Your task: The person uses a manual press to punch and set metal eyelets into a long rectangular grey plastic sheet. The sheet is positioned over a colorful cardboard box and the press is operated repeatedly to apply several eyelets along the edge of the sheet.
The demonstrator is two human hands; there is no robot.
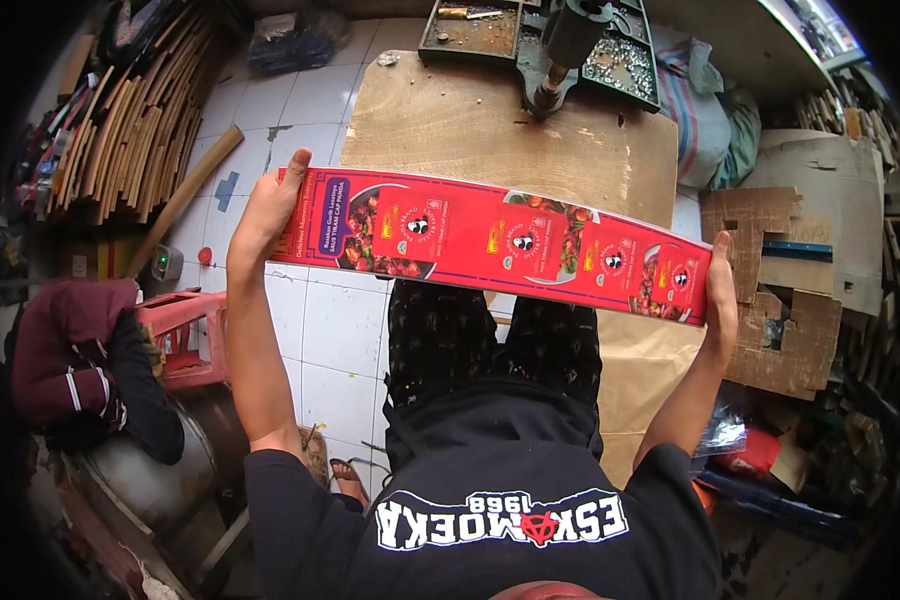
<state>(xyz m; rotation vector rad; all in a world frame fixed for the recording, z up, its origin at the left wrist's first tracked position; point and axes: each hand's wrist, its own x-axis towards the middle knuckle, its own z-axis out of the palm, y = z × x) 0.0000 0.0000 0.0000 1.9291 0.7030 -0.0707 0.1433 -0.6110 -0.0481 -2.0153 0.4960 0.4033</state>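
A long red printed panel [475, 236] with food pictures and white-edged sides is held out in front of my body, its right end lower than its left. My left hand [263, 215] grips the left end, thumb up along the edge. At the opposite end my right hand [720, 285] clasps the short edge, thumb at the top corner. Beyond the panel stands a wooden worktop [420, 115], partly covered by it. A dark metal press [560, 65] rises at the worktop's far side, apart from the panel.
Trays [618, 68] of small shiny metal pieces flank the press. Stacked boards [135, 120] lean at the far left, near a red plastic stool [185, 335]. Cut cardboard sheets [785, 350] lie to the right, below a striped sack [705, 125]. Brown paper [650, 370] is beside my legs.
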